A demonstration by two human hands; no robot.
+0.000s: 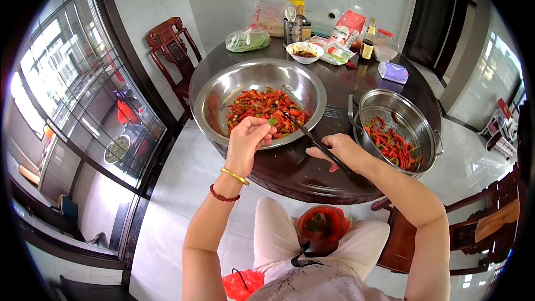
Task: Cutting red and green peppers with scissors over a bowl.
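Note:
A wide stainless steel basin (pixel 209 88) on the round dark wooden table (pixel 288 175) holds many cut red and green chili pieces (pixel 255 106). My left hand (pixel 249 136) is over the basin's near edge, pinching a small green chili piece (pixel 272 121) between thumb and fingers. In my right hand (pixel 340 150) is a long, slim black tool (pixel 319 145), probably scissors, its tip over the chilies in the basin. To the right, a perforated steel steamer pot (pixel 418 133) holds whole red chilies (pixel 393 146).
At the back stand a bowl with food (pixel 305 52), bagged green vegetables (pixel 248 41), a utensil holder (pixel 291 32), a sauce bottle (pixel 367 44), a lidded jar (pixel 385 46) and a tissue pack (pixel 393 72). A red bucket (pixel 322 224) is between my knees. Wooden chairs (pixel 171 50) flank the table.

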